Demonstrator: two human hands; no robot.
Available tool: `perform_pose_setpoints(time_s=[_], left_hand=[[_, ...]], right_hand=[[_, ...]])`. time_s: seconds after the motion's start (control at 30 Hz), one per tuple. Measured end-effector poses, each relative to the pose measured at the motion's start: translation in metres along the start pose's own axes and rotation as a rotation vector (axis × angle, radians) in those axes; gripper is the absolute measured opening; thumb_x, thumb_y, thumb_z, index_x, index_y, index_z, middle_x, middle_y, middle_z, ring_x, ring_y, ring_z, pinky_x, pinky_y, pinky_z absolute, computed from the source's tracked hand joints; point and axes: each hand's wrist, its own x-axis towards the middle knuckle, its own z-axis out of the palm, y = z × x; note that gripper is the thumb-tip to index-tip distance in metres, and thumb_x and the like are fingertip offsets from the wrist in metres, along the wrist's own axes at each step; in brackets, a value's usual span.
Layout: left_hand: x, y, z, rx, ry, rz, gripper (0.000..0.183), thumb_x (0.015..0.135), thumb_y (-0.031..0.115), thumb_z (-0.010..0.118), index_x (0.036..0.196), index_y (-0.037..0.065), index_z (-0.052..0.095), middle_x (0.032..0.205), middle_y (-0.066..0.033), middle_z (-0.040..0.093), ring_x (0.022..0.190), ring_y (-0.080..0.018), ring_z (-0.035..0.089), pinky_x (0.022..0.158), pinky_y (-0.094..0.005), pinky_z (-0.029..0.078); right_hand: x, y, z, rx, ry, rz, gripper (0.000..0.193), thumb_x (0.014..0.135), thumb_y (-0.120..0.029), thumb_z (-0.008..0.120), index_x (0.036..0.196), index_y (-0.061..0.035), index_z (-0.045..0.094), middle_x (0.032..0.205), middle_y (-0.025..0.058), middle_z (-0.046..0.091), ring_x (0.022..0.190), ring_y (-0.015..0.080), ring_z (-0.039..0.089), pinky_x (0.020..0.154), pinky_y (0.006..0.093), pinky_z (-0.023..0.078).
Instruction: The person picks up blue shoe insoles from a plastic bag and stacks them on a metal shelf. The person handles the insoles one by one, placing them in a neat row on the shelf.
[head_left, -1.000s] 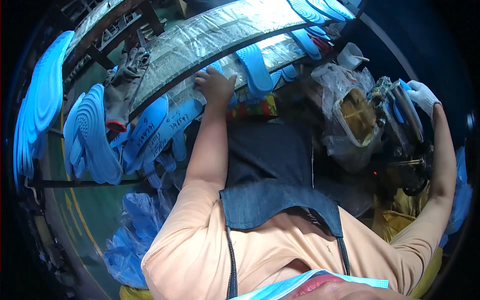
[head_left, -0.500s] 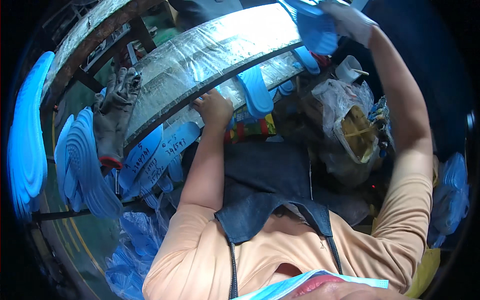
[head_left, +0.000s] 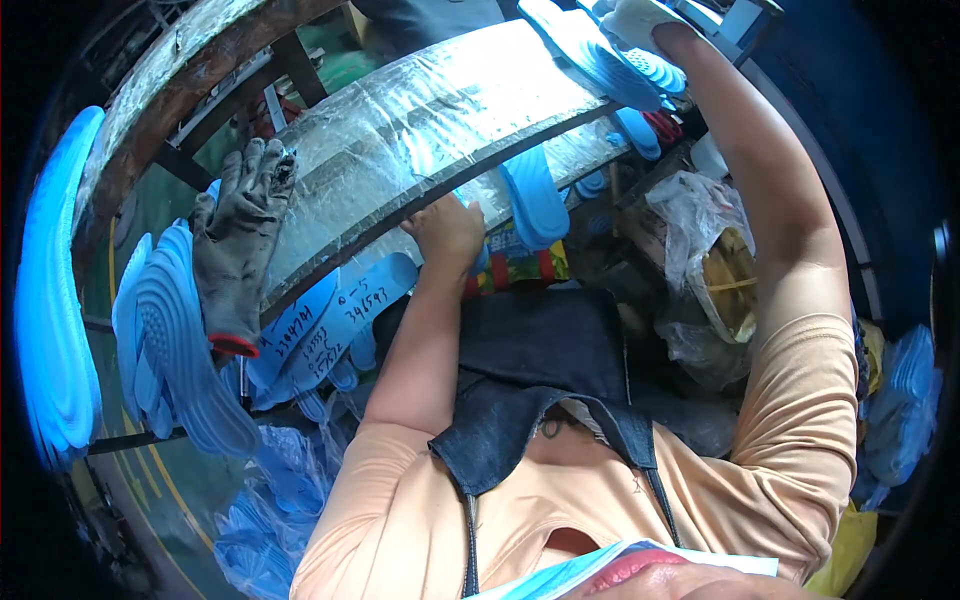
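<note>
At the far right end of the plastic-covered bench top (head_left: 400,120), my right hand (head_left: 643,22), in a pale glove, is closed on a blue insole (head_left: 655,68). Another long blue insole (head_left: 585,55) lies beside it on the bench top. My left hand (head_left: 447,235) is bare and reaches to the bench's near edge. Its fingertips pass beneath that edge and are mostly hidden. Right of this hand, a blue insole (head_left: 536,197) sticks out from the lower shelf.
A grey work glove (head_left: 240,235) hangs at the bench's left end. Blue insoles (head_left: 185,335) stand at the left, and marked ones (head_left: 345,310) poke out below the bench. Bagged insoles (head_left: 265,510) lie lower left. A clear plastic bag (head_left: 700,215) sits at the right.
My right hand has moved left with the insole, bringing it down beside another on the bench's far end. My left hand stays near the bench edge. The whole view has shifted slightly.
</note>
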Motion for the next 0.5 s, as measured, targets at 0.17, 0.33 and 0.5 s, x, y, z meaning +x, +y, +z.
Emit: perform_pose_setpoints(time_s=[0.17,0.33,0.5], left_hand=[[0.002,-0.006,-0.015,0.026,-0.060,-0.084,0.074,0.082,0.039,0.062,0.140,0.000,0.038,0.140,-0.0319,0.041,0.130,-0.0478,0.037,0.108,-0.0586,0.028],[-0.005,-0.050,-0.026,0.046,0.281,0.207,0.048,0.079,0.019,0.050,0.121,-0.005,0.055,0.111,-0.0304,0.062,0.101,-0.0424,0.062,0.092,-0.0496,0.046],[-0.086,0.042,-0.080,-1.479,-0.681,0.215,0.063,0.079,0.012,0.052,0.138,-0.006,0.039,0.118,-0.0271,0.059,0.098,-0.0314,0.065,0.077,-0.0394,0.058]], right_hand=[[-0.056,-0.059,-0.071,-0.060,0.025,0.099,0.031,0.091,-0.025,0.050,0.110,-0.0058,0.065,0.104,0.0178,0.067,0.103,0.0342,0.063,0.089,0.0407,0.048],[-0.144,-0.110,-0.151,-0.079,-0.048,0.263,0.034,0.089,-0.024,0.050,0.114,-0.0060,0.065,0.114,0.0169,0.066,0.107,0.0350,0.061,0.094,0.0409,0.047],[-0.263,-0.098,-0.199,0.107,0.027,0.359,0.029,0.087,-0.023,0.057,0.109,-0.0064,0.065,0.100,0.0132,0.068,0.094,0.0265,0.064,0.086,0.0367,0.049]])
